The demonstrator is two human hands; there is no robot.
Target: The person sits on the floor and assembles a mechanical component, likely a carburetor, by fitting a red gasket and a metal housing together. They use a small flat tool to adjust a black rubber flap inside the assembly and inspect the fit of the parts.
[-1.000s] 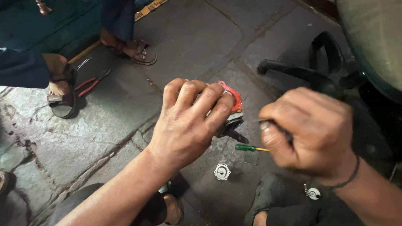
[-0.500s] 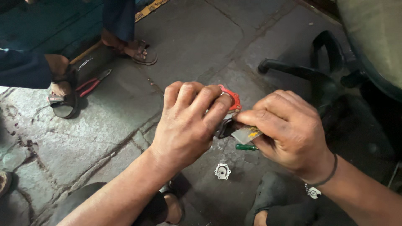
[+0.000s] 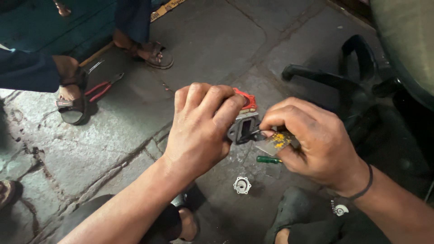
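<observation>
My left hand [image 3: 199, 126] clamps the grey housing with its red gasket [image 3: 246, 100] above the floor while my right hand [image 3: 312, 144] pinches the green-handled screwdriver [image 3: 269, 159] into its opening; next, I reckon, calls for steady turning.

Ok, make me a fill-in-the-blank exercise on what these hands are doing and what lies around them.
1. The left hand grips a small grey part that has a ____ piece on its far side.
2. The right hand pinches a flat metal strip smeared with ____ paste.
3. On the floor under the hands lies a screwdriver with a ____ handle.
4. The pliers with red handles lie beside another person's ____.

Missing words: red; yellow; green; sandal
</observation>
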